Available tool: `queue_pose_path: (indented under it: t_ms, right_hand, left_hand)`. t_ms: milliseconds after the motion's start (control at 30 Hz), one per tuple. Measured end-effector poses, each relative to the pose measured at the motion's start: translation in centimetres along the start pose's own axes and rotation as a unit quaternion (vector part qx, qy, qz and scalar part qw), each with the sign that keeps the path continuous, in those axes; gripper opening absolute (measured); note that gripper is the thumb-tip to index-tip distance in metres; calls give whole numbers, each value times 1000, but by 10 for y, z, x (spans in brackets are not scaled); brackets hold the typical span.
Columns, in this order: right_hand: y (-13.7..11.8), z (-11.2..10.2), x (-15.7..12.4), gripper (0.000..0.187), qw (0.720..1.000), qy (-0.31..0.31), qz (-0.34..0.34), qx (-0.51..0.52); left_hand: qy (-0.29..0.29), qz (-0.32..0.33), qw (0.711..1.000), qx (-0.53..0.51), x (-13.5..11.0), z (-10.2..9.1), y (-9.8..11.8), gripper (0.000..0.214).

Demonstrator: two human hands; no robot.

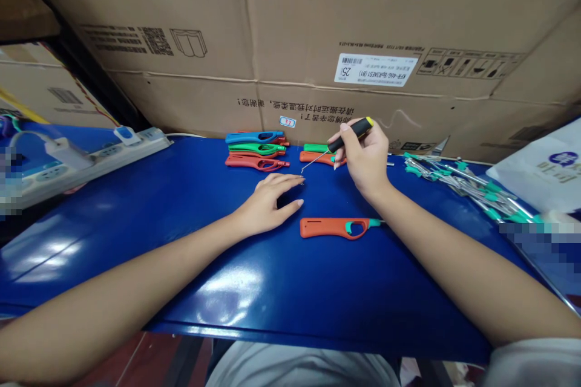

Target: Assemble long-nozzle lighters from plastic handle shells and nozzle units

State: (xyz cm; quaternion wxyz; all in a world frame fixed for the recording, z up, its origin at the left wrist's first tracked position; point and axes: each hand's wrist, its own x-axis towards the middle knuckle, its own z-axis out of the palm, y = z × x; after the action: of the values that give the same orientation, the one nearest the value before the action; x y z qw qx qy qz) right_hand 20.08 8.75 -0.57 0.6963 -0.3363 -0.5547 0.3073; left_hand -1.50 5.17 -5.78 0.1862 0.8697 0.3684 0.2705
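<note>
My right hand is closed around the black and yellow handle of a screwdriver. Its thin shaft slants down to the left, and the tip is close to the fingertips of my left hand. That hand is low over the table, fingers stretched out and thumb apart. A tiny shiny bit shows at the screwdriver tip, too small to name. Nearer to me lies an orange gas lighter with a green trigger. Behind my right hand lie another orange lighter and a green one, both partly hidden.
Blue, green and red lighter casings are stacked at the back of the blue table. Metal lighter tubes with green parts lie right, near a white bag. A power strip stands left; a large carton walls the back.
</note>
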Motion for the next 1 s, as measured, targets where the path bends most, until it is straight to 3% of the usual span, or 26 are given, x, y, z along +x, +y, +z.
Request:
queue_pose_path:
  t_ms: [567,767,1000]
  right_hand:
    - [1,-1,1,36,1000,5,1,-1]
    - [-3,-1,-1,34,1000,-1,17,-7]
    - [-2,-2,-1,33,1000,0,17,-2]
  left_hand:
    - [-13,-9,1000,16,-2,-2,6,31]
    - [15,-41,999,32,-4,-3,7,11]
    - [22,-83,995,45,-3,-3,3,16]
